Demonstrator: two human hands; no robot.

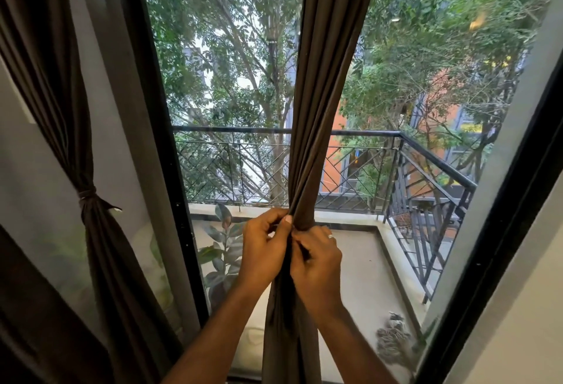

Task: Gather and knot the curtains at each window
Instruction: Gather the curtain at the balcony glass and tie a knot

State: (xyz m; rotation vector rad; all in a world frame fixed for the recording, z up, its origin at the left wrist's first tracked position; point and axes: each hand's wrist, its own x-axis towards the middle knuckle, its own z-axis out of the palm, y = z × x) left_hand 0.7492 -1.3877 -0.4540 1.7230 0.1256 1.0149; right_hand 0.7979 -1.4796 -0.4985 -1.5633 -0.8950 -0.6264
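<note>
Head view, looking through a glass door onto a balcony. At centre I see the brown curtain (pixel 323 109), hanging from 12 o'clock and gathered into a narrow bundle that falls to 6 o'clock in front of the black door frame (pixel 158 127). My left hand (pixel 263 251) meets the bundle from its 9 o'clock side, fingers (pixel 275 216) curled and the thumb pressing a fold of fabric against them, so this hand pinches the curtain at the point where it is drawn tightest. My right hand (pixel 318 257) lies just at the 3 o'clock side, touching the left hand, its fingers wrapped round the bundle from behind and closed on the cloth; a ring (pixel 330 236) shows on one finger. Both forearms rise from 6 o'clock, one on each side of the hanging tail of fabric. I cannot tell whether a knot is formed under the hands. At 9 o'clock a second curtain (pixel 61 103) hangs against the grey wall (pixel 27 170), cinched with a tie (pixel 86 194). Beyond the glass stand a metal railing (pixel 365 167) at 3 o'clock, a potted plant (pixel 224 249) just at 9 o'clock of the left hand, and trees (pixel 231 48) toward 12 o'clock.
</note>
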